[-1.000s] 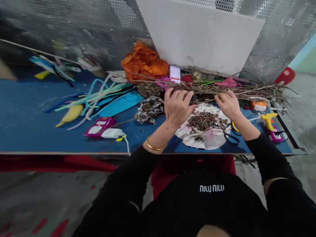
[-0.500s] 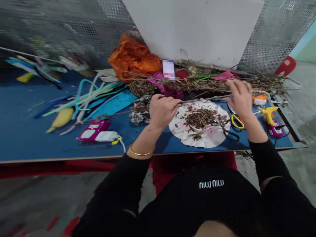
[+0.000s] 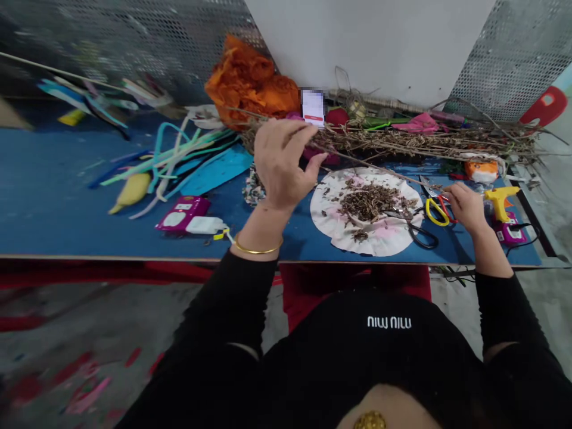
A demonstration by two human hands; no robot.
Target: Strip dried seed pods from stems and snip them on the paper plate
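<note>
Where the stick [image 3: 394,173] is slanting: above the paper's [image 3: 379,243] far edge.
Right hand [image 3: 465,205]: is pinching the stick's right end, beside the yellow scissors [image 3: 428,210].
Left hand [image 3: 282,164]: is hanging open near the left end; touch cannot be told.
Dry bits [image 3: 366,201]: lying heaped on the paper.

Blue tbl [image 3: 44,196], perf. metal panel [image 3: 192,53] bhnd, wht board [image 3: 370,42], grey flr [image 3: 111,316]

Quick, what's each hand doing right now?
Left hand: open, not gripping anything.
Right hand: closed, pinching the end of a thin twig.
</note>
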